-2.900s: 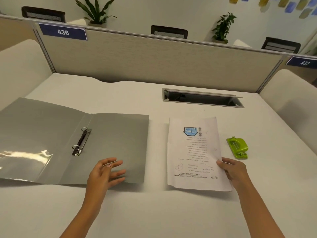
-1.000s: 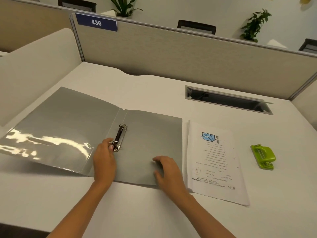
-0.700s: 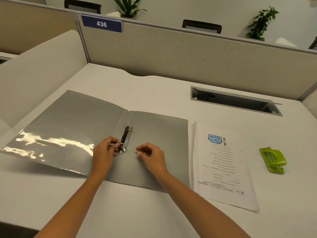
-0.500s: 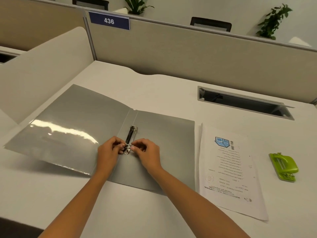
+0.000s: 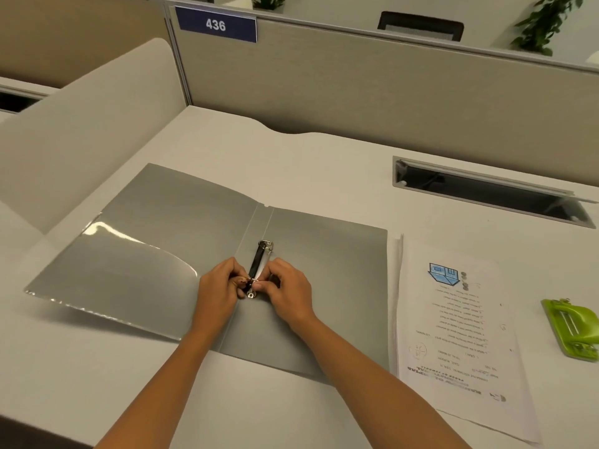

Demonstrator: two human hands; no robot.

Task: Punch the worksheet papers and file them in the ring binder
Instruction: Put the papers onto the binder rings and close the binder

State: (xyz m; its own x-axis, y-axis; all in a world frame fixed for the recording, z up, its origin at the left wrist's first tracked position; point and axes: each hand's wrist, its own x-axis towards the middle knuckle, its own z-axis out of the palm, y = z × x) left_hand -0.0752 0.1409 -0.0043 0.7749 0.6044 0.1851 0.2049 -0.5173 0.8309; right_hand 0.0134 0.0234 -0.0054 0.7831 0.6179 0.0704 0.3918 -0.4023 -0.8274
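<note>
The grey ring binder point(image 5: 324, 270) lies wide open on the white worktop point(image 5: 291, 157), left of centre, with its spine running away from the person. Its left cover point(image 5: 146, 247) carries a clear, glossy pocket that catches the light, and that cover's near edge lifts a little off the worktop and throws a shadow.

Both hands are in at the spine, right on the black ring mechanism point(image 5: 257, 262). The left hand point(image 5: 217, 294) comes in from the left, fingers curled, thumb and fingertips pinching the near ring point(image 5: 252, 281). The right hand point(image 5: 290, 294) meets it from the other side, fingers curled the same way, pinching that same ring. The two sets of fingertips nearly touch across the metal. Under the fingers it is impossible to tell whether the ring is split apart or closed. The far ring point(image 5: 266, 245) stands clear of both hands.

Just beside the binder's right edge sits the stack of worksheet papers point(image 5: 460, 335), flat and printed side up. A blue drawing is at its far end and the text reads upside down to the person. Neither hand touches it.

Right of the papers and apart from them, at the frame's edge, lies the green hole punch point(image 5: 572, 328). Further back a cable slot point(image 5: 486, 192) is set into the worktop. Behind that, a beige partition point(image 5: 356, 85) bears a blue plate point(image 5: 215, 24) reading 436.
</note>
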